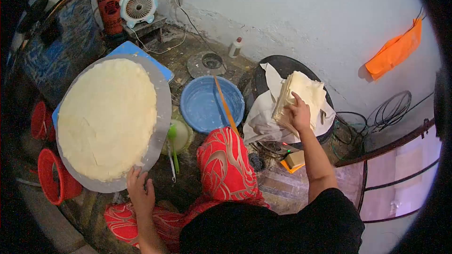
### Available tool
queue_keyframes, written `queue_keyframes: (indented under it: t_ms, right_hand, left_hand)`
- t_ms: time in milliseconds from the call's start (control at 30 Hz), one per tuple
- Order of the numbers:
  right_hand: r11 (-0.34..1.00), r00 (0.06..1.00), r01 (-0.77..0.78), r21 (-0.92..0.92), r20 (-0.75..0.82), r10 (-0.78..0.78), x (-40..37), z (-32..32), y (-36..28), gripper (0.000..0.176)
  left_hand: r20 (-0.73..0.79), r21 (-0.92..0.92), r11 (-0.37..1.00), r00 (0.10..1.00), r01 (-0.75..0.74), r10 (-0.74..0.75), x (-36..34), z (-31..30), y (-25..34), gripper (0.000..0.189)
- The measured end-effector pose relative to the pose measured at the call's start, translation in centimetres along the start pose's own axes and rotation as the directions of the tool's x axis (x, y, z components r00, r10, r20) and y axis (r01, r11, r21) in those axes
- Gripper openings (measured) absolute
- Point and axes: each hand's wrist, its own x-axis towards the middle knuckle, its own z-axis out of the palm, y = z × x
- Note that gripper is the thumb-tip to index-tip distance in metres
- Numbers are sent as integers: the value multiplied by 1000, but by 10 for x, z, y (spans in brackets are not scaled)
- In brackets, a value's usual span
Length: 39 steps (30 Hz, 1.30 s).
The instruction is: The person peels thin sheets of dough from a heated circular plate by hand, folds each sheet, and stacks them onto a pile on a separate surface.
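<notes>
A thin, cream-coloured round sheet, like a large crepe [106,117], covers most of a grey round plate [163,99] on the left. My left hand [140,192] is at the plate's near edge, its fingertips right by the sheet's ragged rim and the thumb held apart. On the right, my right hand [299,114] rests on a stack of folded cream sheets [308,89], index finger stretched out over the top. The stack lies on a white cloth [258,117], which is spread over a dark round base [277,61].
Between the two work spots, a stick [223,99] leans across a blue basin [200,96]. A green ladle [172,134] overlaps a pale bowl [182,136]. Red buckets [57,178] flank the plate. A gas cylinder [110,7] and fan [138,5] are behind.
</notes>
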Motion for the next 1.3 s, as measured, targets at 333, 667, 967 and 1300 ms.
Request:
queue_keyframes:
  t_ms: [333, 667, 967, 1300]
  right_hand:
    - [998, 999, 51, -22, 3, -51, -2, -2, -5, 17]
    - [999, 988, -21, -44, -151, 14, -1, 13, 10, 13]
    - [994, 997, 82, -70, -10, -83, -3, -2, -12, 19]
    - [998, 996, 47, -41, -74, -50, -6, 1, -5, 13]
  left_hand:
    - [18, 11, 1000, 1000, -9, 9, 1, 2, -2, 21]
    - [-1, 37, 999, 999, -33, 33, -1, 7, -9, 22]
    - [8, 27, 1000, 1000, -4, 4, -1, 4, -5, 22]
    - [2, 49, 999, 1000, 1, -1, 0, 4, -3, 20]
